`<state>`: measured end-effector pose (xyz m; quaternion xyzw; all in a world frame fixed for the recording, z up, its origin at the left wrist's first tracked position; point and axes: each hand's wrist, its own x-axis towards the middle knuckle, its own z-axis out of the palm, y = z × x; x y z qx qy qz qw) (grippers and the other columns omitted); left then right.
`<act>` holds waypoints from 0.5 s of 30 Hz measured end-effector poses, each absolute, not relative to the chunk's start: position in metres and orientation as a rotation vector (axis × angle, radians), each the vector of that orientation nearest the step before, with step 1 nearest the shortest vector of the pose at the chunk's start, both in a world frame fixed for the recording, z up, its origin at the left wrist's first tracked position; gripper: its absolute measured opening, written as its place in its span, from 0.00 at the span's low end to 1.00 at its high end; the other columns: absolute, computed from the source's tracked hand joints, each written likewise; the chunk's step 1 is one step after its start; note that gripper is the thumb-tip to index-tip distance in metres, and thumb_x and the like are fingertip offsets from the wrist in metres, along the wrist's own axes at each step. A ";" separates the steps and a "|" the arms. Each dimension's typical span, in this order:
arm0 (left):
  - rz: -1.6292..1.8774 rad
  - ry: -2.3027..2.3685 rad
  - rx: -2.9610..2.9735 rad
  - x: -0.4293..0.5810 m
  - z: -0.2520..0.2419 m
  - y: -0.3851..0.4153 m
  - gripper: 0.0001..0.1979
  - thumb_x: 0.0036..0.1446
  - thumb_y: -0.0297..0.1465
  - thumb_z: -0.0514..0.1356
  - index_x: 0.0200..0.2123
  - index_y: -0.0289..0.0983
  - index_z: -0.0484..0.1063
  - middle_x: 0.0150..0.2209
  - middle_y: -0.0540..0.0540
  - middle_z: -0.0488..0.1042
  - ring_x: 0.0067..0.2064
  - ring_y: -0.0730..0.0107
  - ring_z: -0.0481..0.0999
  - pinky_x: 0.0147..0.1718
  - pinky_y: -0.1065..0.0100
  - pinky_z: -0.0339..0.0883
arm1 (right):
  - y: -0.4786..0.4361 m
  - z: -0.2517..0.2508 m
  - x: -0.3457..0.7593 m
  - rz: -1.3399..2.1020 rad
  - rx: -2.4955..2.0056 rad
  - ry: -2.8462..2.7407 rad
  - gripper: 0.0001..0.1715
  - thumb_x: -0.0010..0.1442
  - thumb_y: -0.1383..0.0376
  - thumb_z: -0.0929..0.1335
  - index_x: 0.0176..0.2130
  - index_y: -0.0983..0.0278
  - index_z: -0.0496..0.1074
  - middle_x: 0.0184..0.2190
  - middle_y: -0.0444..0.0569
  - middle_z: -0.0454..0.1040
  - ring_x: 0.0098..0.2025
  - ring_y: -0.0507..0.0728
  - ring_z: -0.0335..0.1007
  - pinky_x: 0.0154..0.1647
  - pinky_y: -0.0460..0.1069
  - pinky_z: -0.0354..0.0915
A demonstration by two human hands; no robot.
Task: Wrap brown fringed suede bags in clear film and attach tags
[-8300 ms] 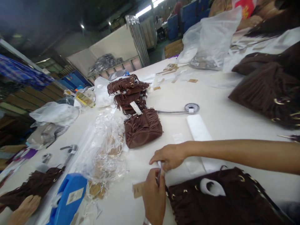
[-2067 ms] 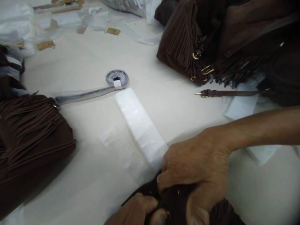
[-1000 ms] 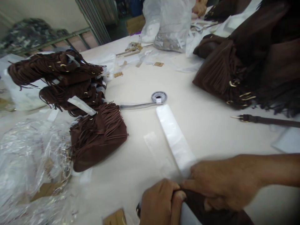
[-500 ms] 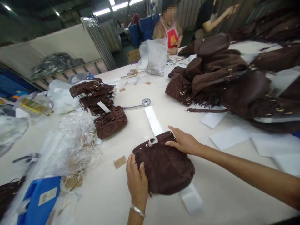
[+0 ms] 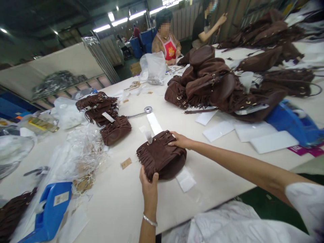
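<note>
A dark brown fringed bag (image 5: pixel 162 153) rests on the white table in front of me, its metal eyelets along the far edge and its rounded base toward me. My left hand (image 5: pixel 149 184) grips its near left corner, thumb on top and the other fingers partly hidden by the fringe. At the far right corner, my right hand (image 5: pixel 180 140) is closed on the bag's edge. A pale strip (image 5: pixel 148 136) sticks up from the eyelet side. Under the bag runs a white foam strip (image 5: pixel 186 179), showing at both ends.
Brown bags (image 5: pixel 103 113) are stacked at left, with clear plastic wrap (image 5: pixel 81 152) nearby. A large pile of brown bags (image 5: pixel 212 84) lies at right. Blue tape dispensers (image 5: pixel 54 211) sit on both sides. A measuring tape (image 5: pixel 148 109) lies behind; a co-worker (image 5: pixel 167 45) stands across the table.
The bag has been tilted so that its side fringe and rounded base show more. Both hands have stayed on it. My view has swung to the right.
</note>
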<state>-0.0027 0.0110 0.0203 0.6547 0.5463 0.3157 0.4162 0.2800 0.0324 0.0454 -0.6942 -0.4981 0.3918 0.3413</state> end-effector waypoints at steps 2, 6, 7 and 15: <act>0.838 1.365 1.716 0.004 0.025 0.003 0.37 0.58 0.46 0.59 0.65 0.39 0.50 0.67 0.37 0.51 0.68 0.55 0.52 0.65 0.55 0.53 | 0.034 0.046 0.284 1.024 -1.794 -1.326 0.42 0.58 0.58 0.71 0.65 0.62 0.53 0.56 0.51 0.71 0.56 0.60 0.67 0.58 0.53 0.62; 0.904 1.551 1.872 0.028 0.028 -0.005 0.25 0.58 0.39 0.61 0.56 0.39 0.61 0.61 0.37 0.59 0.64 0.53 0.59 0.62 0.50 0.57 | 0.034 0.035 0.292 1.003 -1.793 -1.430 0.47 0.57 0.58 0.72 0.67 0.64 0.49 0.56 0.54 0.71 0.56 0.62 0.68 0.58 0.54 0.61; 0.884 1.598 1.895 0.033 0.026 -0.005 0.20 0.58 0.36 0.60 0.53 0.39 0.63 0.60 0.38 0.60 0.62 0.54 0.62 0.60 0.50 0.60 | 0.033 0.032 0.294 0.992 -1.798 -1.456 0.48 0.57 0.58 0.72 0.68 0.64 0.48 0.54 0.55 0.72 0.55 0.63 0.69 0.57 0.54 0.62; 0.865 1.261 2.047 0.000 -0.013 0.020 0.16 0.55 0.32 0.53 0.48 0.38 0.68 0.54 0.38 0.68 0.60 0.49 0.64 0.62 0.44 0.55 | -0.027 0.052 0.306 0.550 -1.947 -1.459 0.31 0.62 0.58 0.68 0.61 0.63 0.62 0.52 0.54 0.73 0.49 0.58 0.71 0.51 0.50 0.63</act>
